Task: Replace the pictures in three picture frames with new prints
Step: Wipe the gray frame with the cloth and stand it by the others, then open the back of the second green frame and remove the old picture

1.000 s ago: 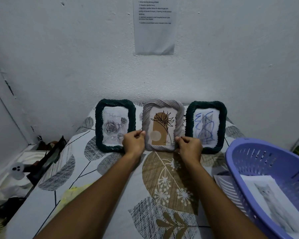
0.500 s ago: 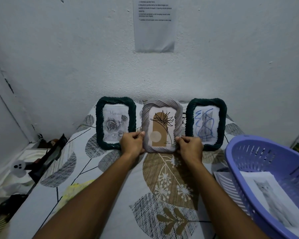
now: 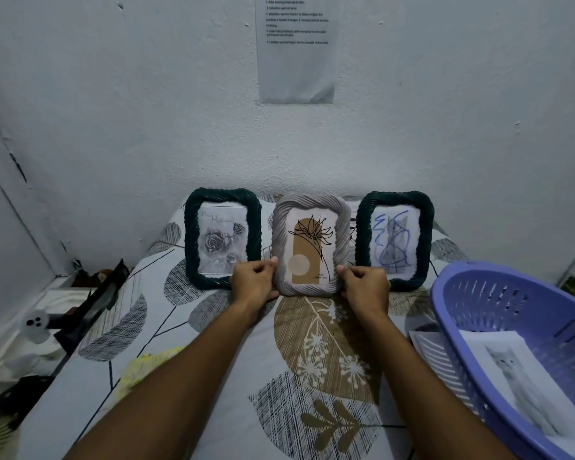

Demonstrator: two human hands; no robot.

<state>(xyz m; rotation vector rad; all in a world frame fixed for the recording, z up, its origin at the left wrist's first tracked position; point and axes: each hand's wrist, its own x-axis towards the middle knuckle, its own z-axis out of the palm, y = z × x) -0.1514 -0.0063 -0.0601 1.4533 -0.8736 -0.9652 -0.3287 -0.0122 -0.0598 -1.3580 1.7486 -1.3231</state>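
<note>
Three picture frames stand upright against the white wall on a leaf-patterned cloth. The middle grey frame shows a brown arch with a line-drawn flower. My left hand grips its lower left edge and my right hand grips its lower right edge. Beside it on the left stands a dark green frame with a grey rose print. On the right, another dark green frame holds a cat picture scribbled over in blue.
A purple plastic basket at the right holds a cat print; a striped sheet lies under its edge. A yellow cloth lies front left. Dark clutter sits off the left edge. A printed paper hangs on the wall.
Both hands keep their hold on the grey frame's lower corners. The whole view has shifted slightly; the frames themselves stay in place.
</note>
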